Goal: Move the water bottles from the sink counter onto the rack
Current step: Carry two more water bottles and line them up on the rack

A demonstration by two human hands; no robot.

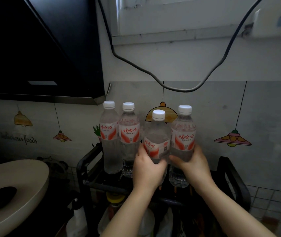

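Several clear water bottles with white caps and red-and-white labels are at the black rack [86,159]. Two bottles [109,134] [129,134] stand upright side by side on the rack's top shelf at the left. My left hand [147,168] is wrapped around the lower half of a third bottle [156,134], held upright over the shelf. My right hand [193,163] grips a fourth bottle [184,132] just to its right, also upright; whether its base touches the shelf is hidden.
A black range hood [39,48] hangs at upper left. A dark cable [179,89] loops down across the wall above the bottles. A beige pan lid with a black knob [15,185] sits at lower left. Jars and bags fill the rack's lower shelf [114,200].
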